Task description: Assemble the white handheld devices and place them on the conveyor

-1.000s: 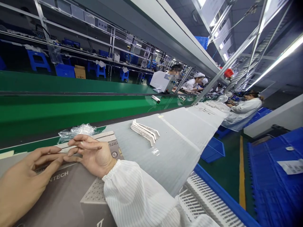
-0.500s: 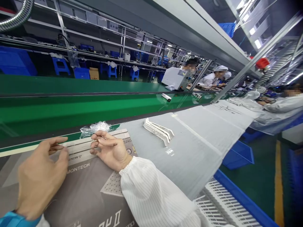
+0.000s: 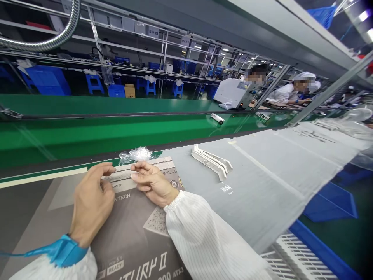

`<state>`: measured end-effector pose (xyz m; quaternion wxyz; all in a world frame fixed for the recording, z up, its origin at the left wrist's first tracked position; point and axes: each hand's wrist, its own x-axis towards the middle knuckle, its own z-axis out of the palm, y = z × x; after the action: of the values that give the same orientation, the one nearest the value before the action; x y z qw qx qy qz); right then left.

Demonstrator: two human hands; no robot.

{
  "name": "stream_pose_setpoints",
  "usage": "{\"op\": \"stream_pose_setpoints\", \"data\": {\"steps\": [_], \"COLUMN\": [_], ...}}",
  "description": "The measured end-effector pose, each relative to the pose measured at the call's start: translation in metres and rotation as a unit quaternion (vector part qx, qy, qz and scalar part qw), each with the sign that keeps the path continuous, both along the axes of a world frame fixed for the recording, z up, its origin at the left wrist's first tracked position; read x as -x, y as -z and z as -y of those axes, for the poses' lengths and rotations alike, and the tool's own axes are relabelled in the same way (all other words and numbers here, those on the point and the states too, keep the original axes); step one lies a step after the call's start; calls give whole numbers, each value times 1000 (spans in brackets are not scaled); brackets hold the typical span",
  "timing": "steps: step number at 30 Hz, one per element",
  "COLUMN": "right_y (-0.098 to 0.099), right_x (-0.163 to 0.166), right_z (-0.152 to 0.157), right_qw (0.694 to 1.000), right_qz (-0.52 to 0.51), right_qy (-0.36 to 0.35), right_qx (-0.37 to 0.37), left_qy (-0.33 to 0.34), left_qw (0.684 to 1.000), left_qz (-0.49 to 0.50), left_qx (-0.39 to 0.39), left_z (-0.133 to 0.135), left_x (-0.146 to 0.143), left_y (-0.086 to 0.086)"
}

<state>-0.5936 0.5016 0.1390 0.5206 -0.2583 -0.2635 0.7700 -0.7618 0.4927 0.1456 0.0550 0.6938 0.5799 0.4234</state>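
Observation:
My left hand (image 3: 94, 194), with a blue wrist strap (image 3: 68, 251), hovers over a printed grey-brown cardboard sheet or box panel (image 3: 125, 229). Its fingers are curved, thumb and forefinger stand apart, and nothing shows between them. To its right, my right hand (image 3: 154, 184) is above the same panel with thumb and fingertips pressed together. Whatever they pinch, if anything, is too small to make out. Crumpled clear plastic (image 3: 138, 154) lies just beyond the right fingertips. Several pale, bent plastic strips (image 3: 211, 161) rest on the grey mat (image 3: 253, 175) to the right.
A green conveyor belt (image 3: 87, 136) runs across beyond the panel, carrying a small white device (image 3: 217, 119). A white machine (image 3: 231, 93) stands behind it. A slotted white tray (image 3: 303, 252) and blue bin (image 3: 332, 202) are lower right. Co-workers sit at the far right.
The view has swung to the left. My left hand has come closer to the right one, and the right thumb and fingertips have drawn together.

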Motion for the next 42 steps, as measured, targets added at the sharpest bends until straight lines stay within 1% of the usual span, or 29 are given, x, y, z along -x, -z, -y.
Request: {"op": "stream_pose_setpoints", "data": {"steps": [2, 4, 6, 7, 10, 12, 14, 18, 21, 25, 28, 42], "right_y": [-1, -2, -5, -7, -12, -13, -12, -6, -3, -1, 1, 4], "right_x": [1, 1, 1, 0, -2, -4, -4, -4, -2, 2, 4, 4], "right_z": [0, 1, 2, 3, 7, 9, 9, 7, 5, 4, 4, 2], "right_qw": [1000, 1000, 998, 996, 987, 980, 978, 982, 986, 992, 994, 994], "right_qz": [4, -1, -17, -26, -31, -27, -27, -17, -3, 15, 22, 22], "right_qy": [-1, -11, -36, -57, -133, -170, -182, -171, -152, -116, -108, -108], "right_qx": [-9, -26, -47, -58, -86, -96, -99, -80, -66, -40, -27, -25], "left_qy": [2, 3, 15, 30, 81, 89, 82, 84, 75, 11, -17, -18], "left_qw": [999, 991, 982, 980, 983, 985, 986, 986, 990, 999, 999, 999], "left_qz": [30, 80, 113, 116, 98, 95, 99, 92, 58, -14, -33, -39], "left_qx": [41, 107, 154, 160, 134, 116, 109, 114, 107, 39, 14, -7], "left_z": [2, 5, 7, 7, 6, 4, 3, 3, 3, 0, -2, -2], "left_x": [-2, -6, -11, -13, -17, -16, -14, -13, -13, -11, -10, -10], "left_y": [-4, -8, -8, -7, 0, 4, 5, 4, 5, 7, 8, 8]}}
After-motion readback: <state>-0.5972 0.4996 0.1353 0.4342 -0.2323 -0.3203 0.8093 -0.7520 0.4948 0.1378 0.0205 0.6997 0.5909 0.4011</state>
